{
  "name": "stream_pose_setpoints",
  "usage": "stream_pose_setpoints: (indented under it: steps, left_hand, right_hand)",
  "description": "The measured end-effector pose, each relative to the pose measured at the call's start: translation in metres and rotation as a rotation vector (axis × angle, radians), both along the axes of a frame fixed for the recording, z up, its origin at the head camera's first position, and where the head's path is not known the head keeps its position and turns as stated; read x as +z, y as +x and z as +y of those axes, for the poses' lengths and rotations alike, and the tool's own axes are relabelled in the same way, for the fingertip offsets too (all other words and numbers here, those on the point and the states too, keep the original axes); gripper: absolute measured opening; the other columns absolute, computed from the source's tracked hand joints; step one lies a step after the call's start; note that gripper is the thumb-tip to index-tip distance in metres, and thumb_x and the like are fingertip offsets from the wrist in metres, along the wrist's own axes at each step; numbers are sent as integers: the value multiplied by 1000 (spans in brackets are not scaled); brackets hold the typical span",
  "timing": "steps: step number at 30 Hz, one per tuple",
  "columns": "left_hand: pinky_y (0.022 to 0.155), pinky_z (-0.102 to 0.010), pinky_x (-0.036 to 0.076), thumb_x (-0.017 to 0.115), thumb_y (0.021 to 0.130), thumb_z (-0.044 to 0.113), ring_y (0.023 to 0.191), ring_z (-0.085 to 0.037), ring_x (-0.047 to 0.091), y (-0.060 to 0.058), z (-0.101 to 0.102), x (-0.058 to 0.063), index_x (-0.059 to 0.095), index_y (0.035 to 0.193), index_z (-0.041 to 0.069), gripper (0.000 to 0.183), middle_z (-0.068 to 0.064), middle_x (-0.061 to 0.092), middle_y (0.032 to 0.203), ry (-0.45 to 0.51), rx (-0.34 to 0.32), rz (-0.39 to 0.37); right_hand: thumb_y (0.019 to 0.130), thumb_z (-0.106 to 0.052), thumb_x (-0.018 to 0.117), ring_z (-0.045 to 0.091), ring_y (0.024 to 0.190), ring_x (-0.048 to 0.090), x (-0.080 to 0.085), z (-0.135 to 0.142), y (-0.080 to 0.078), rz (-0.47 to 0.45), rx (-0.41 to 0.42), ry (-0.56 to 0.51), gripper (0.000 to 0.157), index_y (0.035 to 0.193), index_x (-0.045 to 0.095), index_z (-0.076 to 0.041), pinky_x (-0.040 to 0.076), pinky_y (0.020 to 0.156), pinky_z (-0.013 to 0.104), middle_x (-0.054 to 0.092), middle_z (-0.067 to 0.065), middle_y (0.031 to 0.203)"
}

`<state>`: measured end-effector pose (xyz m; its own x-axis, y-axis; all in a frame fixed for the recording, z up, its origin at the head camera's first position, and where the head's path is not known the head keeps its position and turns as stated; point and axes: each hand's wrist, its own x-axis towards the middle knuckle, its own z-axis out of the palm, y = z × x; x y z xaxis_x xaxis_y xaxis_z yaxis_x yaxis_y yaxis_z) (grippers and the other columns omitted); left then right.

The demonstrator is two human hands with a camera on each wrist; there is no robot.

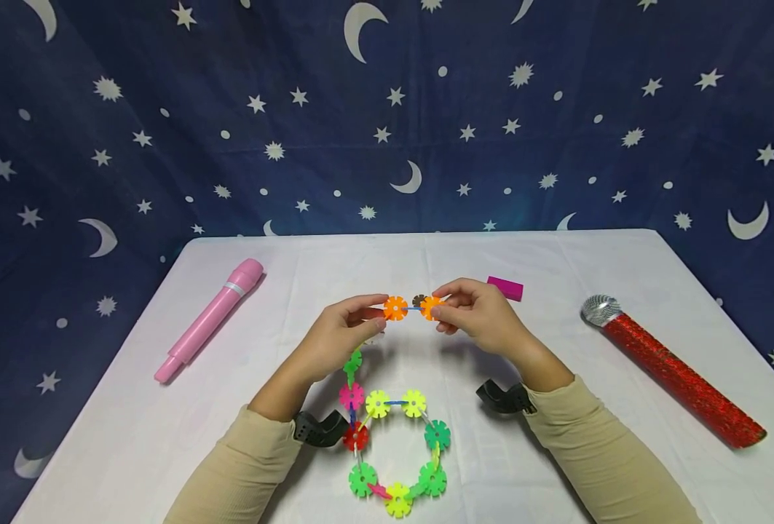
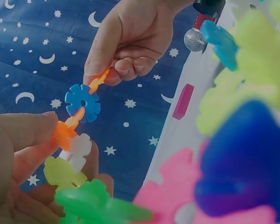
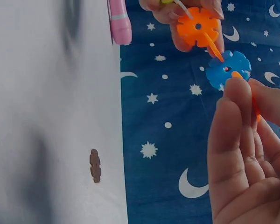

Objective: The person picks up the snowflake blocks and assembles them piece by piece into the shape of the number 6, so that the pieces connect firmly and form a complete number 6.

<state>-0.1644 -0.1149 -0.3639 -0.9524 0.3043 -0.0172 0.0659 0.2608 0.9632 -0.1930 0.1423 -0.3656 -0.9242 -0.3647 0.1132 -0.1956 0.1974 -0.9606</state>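
Note:
My left hand (image 1: 337, 338) pinches an orange notched plastic disc (image 1: 391, 306) between thumb and fingers. With thumb and fingers, my right hand (image 1: 481, 316) grips a second orange disc (image 2: 98, 81). Slotted between these two is a blue disc (image 2: 74, 99), seen edge-on in the head view. From the left-hand disc a chain of white (image 2: 78, 151), yellow and green discs (image 1: 354, 360) runs down towards me. It continues through a pink disc (image 1: 350, 402) to a red one (image 1: 360, 442), part of a closed ring of mostly yellow and green discs on the table.
A brown disc (image 3: 94, 166) lies on the white-covered table (image 1: 524, 473) beyond my hands. Behind my right hand is a magenta block (image 1: 507, 290). A pink microphone (image 1: 206, 320) lies at left, a red glittery microphone (image 1: 681, 378) at right. A starry curtain (image 1: 334, 175) hangs behind.

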Motion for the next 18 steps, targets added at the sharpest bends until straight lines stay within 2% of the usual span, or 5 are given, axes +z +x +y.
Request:
stream_pose_setpoints:
  steps: [6, 13, 15, 18]
  left_hand:
    - [90, -38, 54, 68, 96, 11, 99, -24, 67, 1, 1, 0, 62, 137, 8, 41, -20, 66, 119, 13, 10, 5]
    - [90, -36, 54, 69, 94, 6, 102, -25, 68, 1, 1, 0, 63, 135, 5, 41, -15, 69, 118, 49, 14, 3]
    - [90, -35, 54, 68, 95, 6, 101, -25, 68, 0, 1, 0, 63, 136, 5, 41, -16, 68, 117, 55, 15, 1]
    - [89, -34, 54, 66, 97, 8, 101, -25, 68, -1, 0, -1, 61, 138, 6, 42, -17, 68, 118, 44, 25, 5]
  right_hand:
    - [90, 5, 69, 37, 71, 69, -3, -4, 2, -8, -10, -55, 25, 112, 63, 14, 59, 68, 32, 70, 26, 88]
    - [89, 8, 69, 16, 66, 69, -4, -9, 5, -15, -25, -106, 23, 110, 63, 17, 59, 68, 32, 71, 14, 85]
    - [90, 8, 68, 17, 67, 69, -5, -9, 4, -17, -25, -112, 23, 111, 63, 17, 59, 69, 32, 71, 15, 86]
    - [92, 3, 68, 27, 73, 71, -7, -8, 1, 0, -4, -70, 29, 118, 62, 14, 59, 70, 33, 70, 20, 91]
